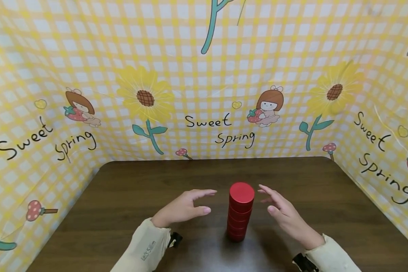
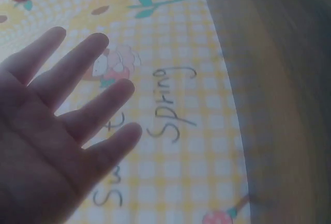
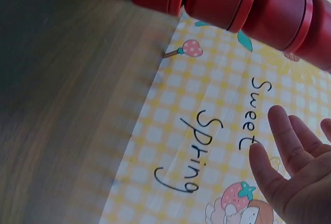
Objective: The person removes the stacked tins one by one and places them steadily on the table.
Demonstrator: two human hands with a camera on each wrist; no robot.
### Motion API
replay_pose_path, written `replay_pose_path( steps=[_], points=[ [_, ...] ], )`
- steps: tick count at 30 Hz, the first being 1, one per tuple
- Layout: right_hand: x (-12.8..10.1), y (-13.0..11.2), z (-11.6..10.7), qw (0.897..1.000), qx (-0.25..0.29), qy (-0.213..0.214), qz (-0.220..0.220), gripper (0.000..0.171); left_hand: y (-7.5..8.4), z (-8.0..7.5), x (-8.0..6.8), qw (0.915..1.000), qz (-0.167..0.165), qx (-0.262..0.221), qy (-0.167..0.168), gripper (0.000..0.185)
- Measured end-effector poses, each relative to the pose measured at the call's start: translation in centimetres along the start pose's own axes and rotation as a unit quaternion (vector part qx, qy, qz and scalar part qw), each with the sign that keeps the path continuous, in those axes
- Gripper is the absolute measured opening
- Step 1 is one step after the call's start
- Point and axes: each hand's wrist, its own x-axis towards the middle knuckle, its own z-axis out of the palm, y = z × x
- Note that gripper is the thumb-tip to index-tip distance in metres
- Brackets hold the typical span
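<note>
head view: open hands (image 1: pixel 185 207) (image 1: pixel 285 215) flank stacked red tins (image 1: pixel 239 215).

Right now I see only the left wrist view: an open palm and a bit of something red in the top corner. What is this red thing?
Observer: It is a stack of red round tins, standing upright on the dark wooden table, as the head view shows.
Operator: Is any hand touching it?
Observer: No. The left hand and the right hand sit on either side of the stack, with a gap on each side.
Operator: Are the right fingers curled?
Observer: No, the right fingers are straight and spread, holding nothing.
Operator: What is behind the table?
Observer: A yellow checked backdrop with sunflowers and the words Sweet Spring.
</note>
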Motion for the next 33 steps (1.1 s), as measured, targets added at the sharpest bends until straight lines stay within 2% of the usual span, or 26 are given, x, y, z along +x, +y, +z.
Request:
replay_pose_path(
  steps=[6,12,15,18,25,33],
  points=[
    [0.5,0.1,0.6,1.0,-0.001,0.008,-0.016,0.046,0.6,1.2,1.4,0.9998,-0.003,0.003,0.018,0.054],
    [1.3,-0.2,-0.5,0.999,-0.016,0.027,-0.022,0.054,0.4,2.8,2.8,0.9935,0.021,-0.029,0.108,0.048],
    [1.7,-0.4,-1.0,0.999,-0.017,0.025,-0.012,0.056,0.3,3.4,3.2,0.9893,0.04,-0.051,0.131,0.047],
    [1.9,-0.8,-1.1,1.0,-0.022,0.015,-0.003,0.06,0.3,3.8,3.5,0.9889,0.045,-0.069,0.124,0.049],
    [2.3,-1.5,-0.5,0.999,-0.022,-0.011,0.024,0.067,0.0,4.4,3.7,0.9923,0.017,-0.076,0.096,0.056],
    [2.8,-1.4,0.1,0.996,0.035,-0.038,0.066,0.065,0.4,4.8,4.1,0.9942,0.019,-0.064,0.084,0.056]
  ],
)
